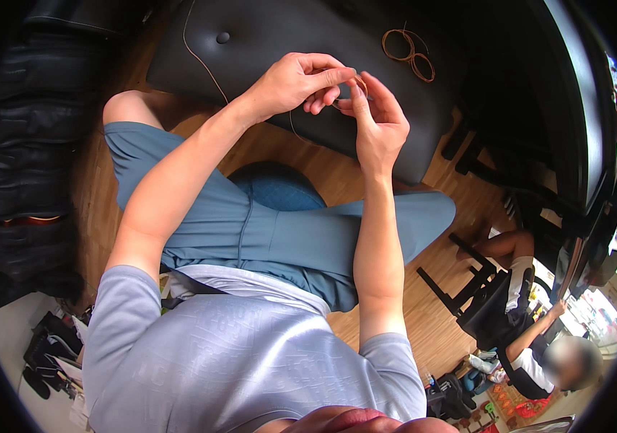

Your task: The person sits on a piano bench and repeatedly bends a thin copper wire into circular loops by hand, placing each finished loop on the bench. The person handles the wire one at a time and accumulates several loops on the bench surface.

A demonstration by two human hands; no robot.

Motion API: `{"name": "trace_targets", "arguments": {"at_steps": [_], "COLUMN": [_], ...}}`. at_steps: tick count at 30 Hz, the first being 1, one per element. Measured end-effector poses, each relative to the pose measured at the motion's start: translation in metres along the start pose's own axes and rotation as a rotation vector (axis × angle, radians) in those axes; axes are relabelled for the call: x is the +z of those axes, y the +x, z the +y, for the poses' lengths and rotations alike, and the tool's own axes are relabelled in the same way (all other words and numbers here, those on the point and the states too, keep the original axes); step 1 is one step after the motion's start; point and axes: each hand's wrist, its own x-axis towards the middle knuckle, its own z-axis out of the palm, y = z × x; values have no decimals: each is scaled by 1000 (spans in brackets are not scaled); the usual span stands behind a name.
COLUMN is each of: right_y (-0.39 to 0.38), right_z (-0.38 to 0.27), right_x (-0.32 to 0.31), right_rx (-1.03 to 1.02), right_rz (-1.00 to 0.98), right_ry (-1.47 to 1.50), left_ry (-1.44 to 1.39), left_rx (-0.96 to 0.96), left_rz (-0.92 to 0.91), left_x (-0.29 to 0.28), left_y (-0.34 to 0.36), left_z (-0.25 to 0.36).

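Head view, looking straight down. Left hand (295, 81) raised over a black padded ottoman (272, 43), thumb and forefinger pressed together, pinching a thin tan cord (204, 65). Right hand (375, 123) just beside it, touching at the fingertips, fingers curled and closed on the same cord where a small loop shows between the two hands. Cord running from the pinch down and left across the ottoman top, past a tufted button (222, 37), then up toward the far edge. Short length also hanging below the hands against the ottoman's front face.

Well apart, on the right of the ottoman top: a small coil of tan cord (409, 52), two loops lying flat, untouched.

Below the hands: crossed legs in blue-grey shorts (287, 238), grey t-shirt (250, 361) at the lower edge. Wooden floor (460, 166) beneath. Black quilted bag or jacket (20, 144) at the far left, kind hard to tell.

Lower right: another person (532, 346) seated on a black chair (481, 296), hands away from the cord.
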Motion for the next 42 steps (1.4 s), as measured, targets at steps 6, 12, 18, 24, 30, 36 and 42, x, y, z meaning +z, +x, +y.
{"name": "trace_targets", "arguments": {"at_steps": [6,12,18,24,30,36,42], "right_y": [1,2,4,7,2,0,1], "right_z": [-8,-10,-19,-16,-10,-7,4], "right_x": [-2,-4,-14,-35,-25,-19,-23], "right_rx": [-95,-85,111,349,416,459,388], "right_rz": [57,105,47,-215,-279,-315,-321], "right_ry": [-90,-108,151,547,679,685,621], "left_ry": [11,35,43,-11,-97,-88,-5], "left_rx": [-41,31,31,14,10,12,34], "left_rz": [33,70,115,103,44,17,3], "left_x": [1,6,6,4,-4,-2,-1], "left_y": [2,1,1,0,2,0,1], "left_z": [-3,-6,-6,-2,-4,2,-2]}}
